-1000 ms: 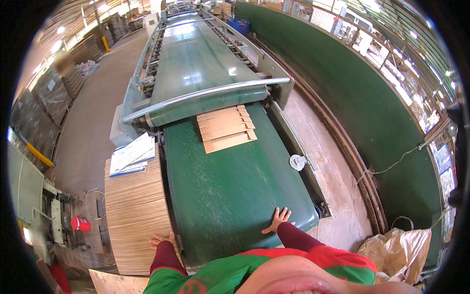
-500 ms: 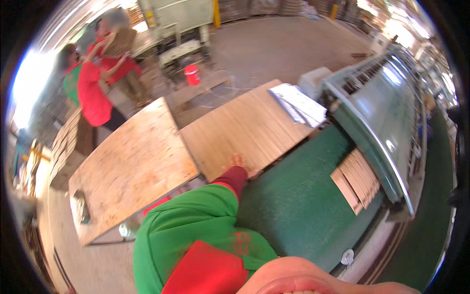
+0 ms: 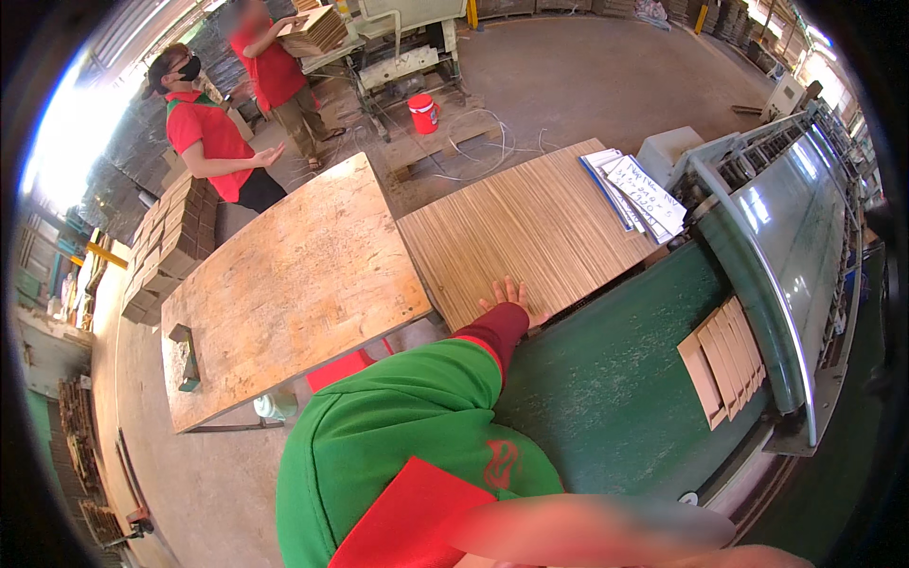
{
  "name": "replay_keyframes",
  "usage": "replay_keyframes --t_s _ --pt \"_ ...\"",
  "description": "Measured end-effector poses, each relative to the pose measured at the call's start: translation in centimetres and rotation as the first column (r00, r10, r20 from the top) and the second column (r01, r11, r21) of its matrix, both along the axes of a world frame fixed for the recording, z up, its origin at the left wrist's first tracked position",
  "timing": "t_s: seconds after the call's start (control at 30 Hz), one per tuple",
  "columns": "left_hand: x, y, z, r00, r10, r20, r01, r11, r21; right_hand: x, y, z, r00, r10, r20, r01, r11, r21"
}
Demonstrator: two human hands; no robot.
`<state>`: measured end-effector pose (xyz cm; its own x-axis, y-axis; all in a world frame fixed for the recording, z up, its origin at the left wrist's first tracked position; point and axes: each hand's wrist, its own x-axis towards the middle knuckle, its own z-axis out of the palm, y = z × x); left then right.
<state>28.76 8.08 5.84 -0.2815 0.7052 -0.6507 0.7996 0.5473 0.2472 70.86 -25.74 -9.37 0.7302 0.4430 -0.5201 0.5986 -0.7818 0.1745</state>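
My left hand (image 3: pixel 508 298) lies flat, fingers spread and gripping nothing, on the near edge of a broad stack of striped cardboard sheets (image 3: pixel 530 222), its dark red sleeve running back to my green shoulder at the bottom of the view. My right hand does not show, so I cannot tell its grip. The stack sits just beside the green conveyor belt (image 3: pixel 606 379), which runs off to the right under the long green machine (image 3: pixel 795 246). On the belt, close to the machine's mouth, a small fanned bundle of brown folded cardboard blanks (image 3: pixel 724 364) lies well apart from my hand. At the far corner of the stack a sheaf of white papers on a blue-edged board (image 3: pixel 639 194) rests near the machine's end. To the left of the stack, touching or nearly touching it, stands a worn wooden worktable (image 3: pixel 284 284) with a small dark green block (image 3: pixel 185 355) at its near end. Beyond the table two co-workers in red shirts stand on the concrete floor: one (image 3: pixel 204 137) beside a low stack of brown cartons (image 3: pixel 170 241), the other (image 3: pixel 275 76) carrying a bundle of cardboard. A red bucket (image 3: pixel 423 112) sits on the floor behind them, near loose cables.
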Motion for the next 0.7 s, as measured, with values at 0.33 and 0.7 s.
replay_keyframes --t_s 0.33,0.7 --pt "-0.1 0.0 0.1 1.0 -0.002 0.006 0.002 1.0 -0.012 1.4 -1.2 -3.7 0.91 0.124 0.396 -0.168 0.983 0.079" --pt "-0.6 0.7 -0.2 0.999 -0.024 -0.033 0.024 1.0 0.011 -3.2 -2.2 3.5 0.998 0.019 -0.054 -0.012 0.992 0.128"
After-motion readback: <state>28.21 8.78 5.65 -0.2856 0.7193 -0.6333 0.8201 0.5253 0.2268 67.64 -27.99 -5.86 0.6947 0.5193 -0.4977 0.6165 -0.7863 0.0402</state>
